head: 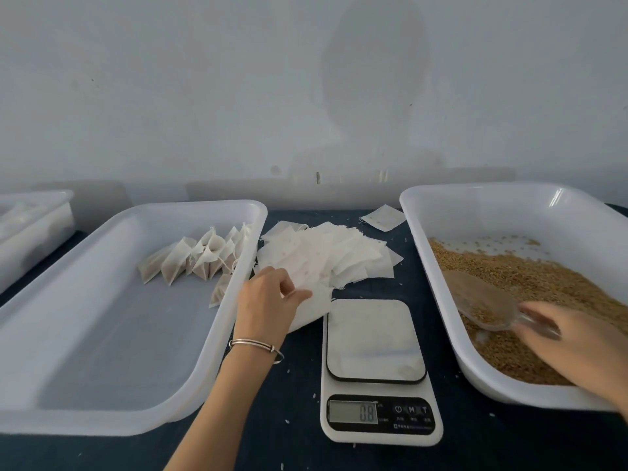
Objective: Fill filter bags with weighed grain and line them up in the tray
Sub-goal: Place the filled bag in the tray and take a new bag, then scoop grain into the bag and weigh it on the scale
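The left hand [268, 297] pinches 1 empty filter bag [311, 309] between thumb and fingers, just left of the far end of the kitchen scale [377, 365]. The bag's lower corner hangs down beside the scale's steel plate. A thin metal bangle [256, 346] sits on that wrist.

The right hand [574, 345] is blurry. It reaches into the grain tray [428, 212], right of the scale, and its fingers curl around the handle of a clear plastic scoop [482, 302]. The scoop lies tipped in the brown grain [543, 277] with some grain inside it.

The scale sits on the dark table [289, 396] with nothing on its plate. Its small screen shows 08 or 0.8; I cannot tell which.

Just past the scale's far end lies a messy pile of empty white filter bags [326, 253]. 1 more empty bag [383, 217] lies alone farther back, near the grain tray's far corner.

Left of the scale is the big white tray [102, 416]. In its far right corner, filled bags [200, 260] stand leaning in a row, and 1 filled bag [221, 288] leans against the wall nearest the scale. A few loose grains dot the table around the scale.

Far left of the scale, another white container [34, 215] shows at the edge, and what it holds is too blurry to tell.
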### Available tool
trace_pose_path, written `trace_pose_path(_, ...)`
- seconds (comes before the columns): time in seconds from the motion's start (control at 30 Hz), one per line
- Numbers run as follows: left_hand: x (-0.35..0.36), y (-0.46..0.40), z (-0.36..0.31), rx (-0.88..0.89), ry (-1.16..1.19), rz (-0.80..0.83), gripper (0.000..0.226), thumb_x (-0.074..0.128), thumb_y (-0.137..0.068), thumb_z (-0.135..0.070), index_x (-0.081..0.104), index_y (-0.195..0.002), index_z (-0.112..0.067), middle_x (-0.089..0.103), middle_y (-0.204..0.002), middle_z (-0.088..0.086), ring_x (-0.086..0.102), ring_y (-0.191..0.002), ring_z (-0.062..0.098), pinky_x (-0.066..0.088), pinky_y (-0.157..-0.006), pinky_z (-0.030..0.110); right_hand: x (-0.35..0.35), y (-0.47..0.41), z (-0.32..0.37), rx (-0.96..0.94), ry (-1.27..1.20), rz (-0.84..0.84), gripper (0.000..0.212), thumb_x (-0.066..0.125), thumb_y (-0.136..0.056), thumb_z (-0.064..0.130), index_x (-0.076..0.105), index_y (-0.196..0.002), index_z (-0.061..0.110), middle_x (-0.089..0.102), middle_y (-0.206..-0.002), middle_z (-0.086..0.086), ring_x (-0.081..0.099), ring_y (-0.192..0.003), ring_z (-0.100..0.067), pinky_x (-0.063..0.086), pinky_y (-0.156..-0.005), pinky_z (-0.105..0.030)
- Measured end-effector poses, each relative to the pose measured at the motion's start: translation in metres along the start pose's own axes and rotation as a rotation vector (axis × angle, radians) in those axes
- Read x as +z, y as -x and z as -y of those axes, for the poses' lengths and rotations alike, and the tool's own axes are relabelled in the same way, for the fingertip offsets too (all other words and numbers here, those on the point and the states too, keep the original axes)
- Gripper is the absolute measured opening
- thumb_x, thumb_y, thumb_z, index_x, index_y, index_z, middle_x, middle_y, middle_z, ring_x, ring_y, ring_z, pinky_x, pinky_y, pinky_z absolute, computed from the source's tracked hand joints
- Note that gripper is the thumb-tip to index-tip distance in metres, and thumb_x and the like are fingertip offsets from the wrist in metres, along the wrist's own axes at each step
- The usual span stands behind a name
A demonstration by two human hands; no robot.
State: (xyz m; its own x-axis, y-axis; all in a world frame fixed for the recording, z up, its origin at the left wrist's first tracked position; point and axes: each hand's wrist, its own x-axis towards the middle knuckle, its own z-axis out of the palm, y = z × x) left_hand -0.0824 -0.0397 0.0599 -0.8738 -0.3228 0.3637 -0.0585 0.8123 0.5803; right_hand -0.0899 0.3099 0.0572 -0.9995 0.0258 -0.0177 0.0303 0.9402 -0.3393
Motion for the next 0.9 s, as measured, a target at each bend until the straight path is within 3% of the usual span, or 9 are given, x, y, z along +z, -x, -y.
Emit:
trace_pose_path(0.1,0.004,0.002,0.001,0.015,-0.040,-0.019,0.034,0.063,-0.089,-0.028,0.060,-0.064,-0.005,0.050,-0.069,0.003,0.043,-0.056,0.017,0.028,-0.052,0.017,-0.001,0.000,0.001,0.002,0.005,-0.006,0.047,0.055,-0.088,0.046,0.051,-0.132,0.030,0.061,-0.089,0.018,0.062,-0.059,-0.004,0.049,-0.052,-0.022)
trace_pose_path(0.23,0.002,0.004,0.002,0.042,-0.041,-0.066,0.027,0.054,-0.095,-0.015,0.067,-0.081,0.004,0.055,-0.080,0.009,0.050,-0.063,0.025,0.025,-0.057,0.020,-0.005,0.001,0.008,-0.024,-0.007,-0.150,0.052,0.060,-0.087,0.035,0.048,-0.136,0.023,0.053,-0.134,-0.005,0.051,-0.120,-0.026,0.042,-0.098,-0.046)
trace_pose_path(0.33,-0.006,0.007,-0.003,0.104,-0.059,-0.161,0.021,0.057,-0.093,-0.009,0.068,-0.081,0.004,0.058,-0.080,0.012,0.054,-0.065,0.029,0.030,-0.062,0.020,-0.018,0.009,0.025,-0.117,-0.078,-0.449,0.048,0.062,-0.084,0.018,0.052,-0.131,0.017,0.052,-0.130,-0.011,0.047,-0.119,-0.027,0.040,-0.098,-0.046)
trace_pose_path(0.43,-0.015,0.008,-0.012,0.158,-0.055,-0.268,0.017,0.061,-0.090,-0.007,0.068,-0.077,0.002,0.060,-0.074,0.009,0.053,-0.062,0.026,0.033,-0.061,0.022,-0.026,0.025,0.063,-0.238,-0.339,-0.632,0.038,0.059,-0.085,0.016,0.057,-0.123,0.022,0.052,-0.120,0.002,0.049,-0.104,-0.009,0.039,-0.090,-0.031)
trace_pose_path(0.53,-0.025,0.013,-0.025,0.178,0.122,-0.350,0.017,0.061,-0.090,-0.007,0.067,-0.074,-0.006,0.052,-0.064,-0.004,0.045,-0.056,0.007,0.032,-0.058,0.009,-0.019,0.044,0.118,-0.404,-0.820,-0.391,0.028,0.057,-0.088,0.023,0.058,-0.113,0.037,0.058,-0.115,0.016,0.055,-0.106,0.007,0.042,-0.089,-0.009)
trace_pose_path(0.6,-0.029,0.019,-0.036,0.095,0.344,-0.341,0.026,0.059,-0.092,-0.016,0.063,-0.068,-0.025,0.046,-0.054,-0.009,0.040,-0.051,0.003,0.033,-0.053,0.007,-0.006,0.051,0.147,-0.390,-1.009,-0.180,0.029,0.058,-0.090,0.029,0.057,-0.118,0.038,0.061,-0.115,0.020,0.055,-0.107,0.012,0.042,-0.085,-0.003)
trace_pose_path(0.67,-0.031,0.029,-0.046,-0.035,0.546,-0.271,0.035,0.055,-0.092,-0.032,0.057,-0.057,-0.033,0.040,-0.047,-0.012,0.034,-0.047,0.003,0.027,-0.046,0.012,0.009,0.052,0.166,-0.275,-1.132,0.074,0.040,0.056,-0.087,0.042,0.052,-0.126,0.039,0.061,-0.117,0.023,0.056,-0.107,0.011,0.046,-0.088,-0.014)
trace_pose_path(0.77,-0.030,0.046,-0.052,-0.211,0.818,-0.115,0.042,0.055,-0.082,-0.050,0.055,-0.056,-0.017,0.036,-0.054,-0.003,0.032,-0.055,0.013,0.031,-0.053,0.027,0.023,0.047,0.177,-0.005,-1.426,0.446,0.036,0.051,-0.089,0.049,0.059,-0.118,0.030,0.068,-0.110,0.012,0.066,-0.097,-0.004,0.054,-0.079,-0.027)
trace_pose_path(0.9,-0.024,0.060,-0.048,-0.420,1.200,0.047,0.042,0.059,-0.077,-0.046,0.065,-0.072,-0.005,0.052,-0.071,0.015,0.052,-0.065,0.022,0.048,-0.056,0.026,0.034,0.045,0.172,0.161,-1.472,0.590,0.039,0.051,-0.089,0.050,0.062,-0.115,0.024,0.070,-0.107,0.002,0.069,-0.092,-0.016,0.058,-0.065,-0.031)
